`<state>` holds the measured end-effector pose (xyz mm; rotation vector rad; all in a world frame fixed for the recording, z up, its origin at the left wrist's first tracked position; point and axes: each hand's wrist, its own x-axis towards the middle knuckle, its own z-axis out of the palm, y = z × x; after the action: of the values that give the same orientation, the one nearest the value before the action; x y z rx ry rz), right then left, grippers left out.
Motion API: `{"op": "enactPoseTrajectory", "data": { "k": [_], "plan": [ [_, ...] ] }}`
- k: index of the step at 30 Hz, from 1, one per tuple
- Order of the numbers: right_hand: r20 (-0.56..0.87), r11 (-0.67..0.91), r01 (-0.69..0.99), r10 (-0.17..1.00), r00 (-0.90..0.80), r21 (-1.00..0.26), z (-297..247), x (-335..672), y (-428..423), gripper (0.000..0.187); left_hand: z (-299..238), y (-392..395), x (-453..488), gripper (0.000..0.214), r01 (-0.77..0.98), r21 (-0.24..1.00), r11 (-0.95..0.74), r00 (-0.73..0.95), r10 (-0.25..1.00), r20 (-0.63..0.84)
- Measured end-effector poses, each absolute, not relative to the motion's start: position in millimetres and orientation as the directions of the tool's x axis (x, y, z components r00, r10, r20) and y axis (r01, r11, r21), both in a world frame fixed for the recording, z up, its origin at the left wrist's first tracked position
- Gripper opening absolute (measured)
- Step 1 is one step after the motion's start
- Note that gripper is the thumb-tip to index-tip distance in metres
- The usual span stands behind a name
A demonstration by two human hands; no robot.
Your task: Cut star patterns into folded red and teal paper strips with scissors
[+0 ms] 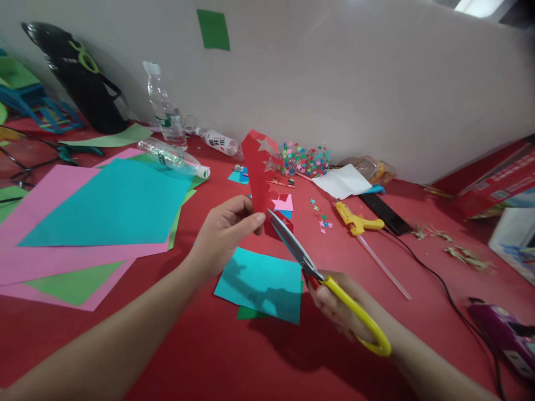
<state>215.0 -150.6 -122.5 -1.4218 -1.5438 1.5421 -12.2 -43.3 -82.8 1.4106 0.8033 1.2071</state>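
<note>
My left hand (223,234) pinches the lower edge of a folded red paper strip (259,172), which stands up above the red table and has notches cut along one side. My right hand (334,303) grips yellow-handled scissors (321,275). Their grey blades point up and left, and the tips meet the red paper beside my left fingertips. Under both hands a small teal paper square (261,284) lies over a green scrap.
Big teal (112,206), pink (54,262) and green sheets lie at left. At the back stand plastic bottles (165,114) and a bag of star confetti (305,159). A yellow glue gun (359,223), white paper, black cable (434,275) and purple device (504,334) sit at right.
</note>
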Motion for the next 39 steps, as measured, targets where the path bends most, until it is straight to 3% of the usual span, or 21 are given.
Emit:
{"op": "enactPoseTrajectory", "data": {
  "k": [6, 15, 22, 33, 39],
  "plan": [
    [-0.278, -0.171, 0.287, 0.878, -0.39, -0.943, -117.4, 215.8, -143.9, 0.05, -80.6, -40.1, -16.9, 0.012, -0.177, 0.971, -0.159, 0.305, 0.929, 0.208],
    [-0.2, -0.127, 0.274, 0.945, -0.259, -0.953, -121.5, 190.3, -148.9, 0.053, -82.9, -50.1, -5.8, 0.007, -0.304, 0.952, -0.037, 0.291, 0.948, 0.13],
    [-0.17, -0.082, 0.28, 0.937, -0.305, -0.956, -125.9, 196.2, -145.6, 0.052, -78.7, -50.2, -5.1, 0.011, -0.405, 0.914, 0.001, 0.267, 0.957, 0.117],
    [-0.204, -0.134, 0.267, 0.945, -0.254, -0.954, -119.5, 189.8, -149.3, 0.055, -81.7, -50.7, -3.7, 0.007, -0.339, 0.941, 0.005, 0.222, 0.972, 0.075],
    [-0.183, -0.105, 0.322, 0.958, -0.222, -0.941, -125.3, 189.8, -150.1, 0.052, -80.6, -50.3, -4.5, 0.01, -0.406, 0.914, 0.009, 0.211, 0.974, 0.085]
  ]
}}
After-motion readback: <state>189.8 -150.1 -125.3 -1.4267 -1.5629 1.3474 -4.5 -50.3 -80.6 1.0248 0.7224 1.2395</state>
